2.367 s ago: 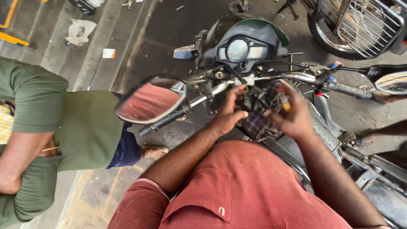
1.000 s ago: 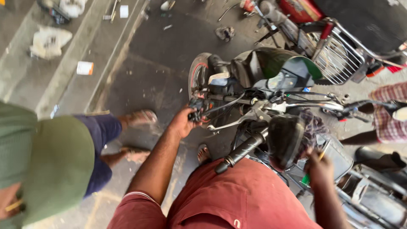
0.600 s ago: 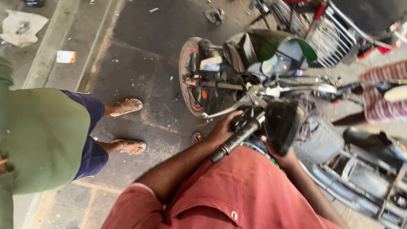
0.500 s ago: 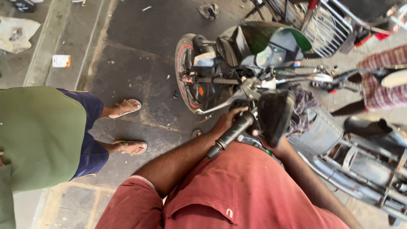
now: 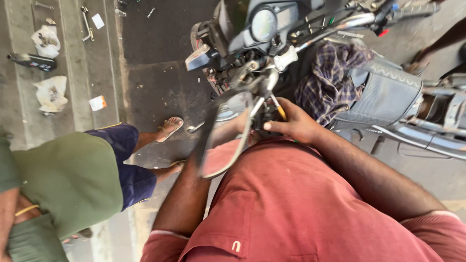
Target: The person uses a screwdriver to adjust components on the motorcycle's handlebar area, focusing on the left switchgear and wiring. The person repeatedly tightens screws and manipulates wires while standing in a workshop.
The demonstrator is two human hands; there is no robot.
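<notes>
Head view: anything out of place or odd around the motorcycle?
Yes. A checked cloth lies bunched over the motorcycle's grey tank, beside the right hand. Crumpled white rags and loose metal wrenches are scattered on the concrete floor.

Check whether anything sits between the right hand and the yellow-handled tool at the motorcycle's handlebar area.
Nothing visible does. The right hand is already closed around the yellow-handled tool, below the handlebar. The mirror in the foreground hides most of the left hand, not the right.

yellow-handled screwdriver [image 5: 281, 112] gripped beside handlebar [image 5: 335, 26]
</notes>
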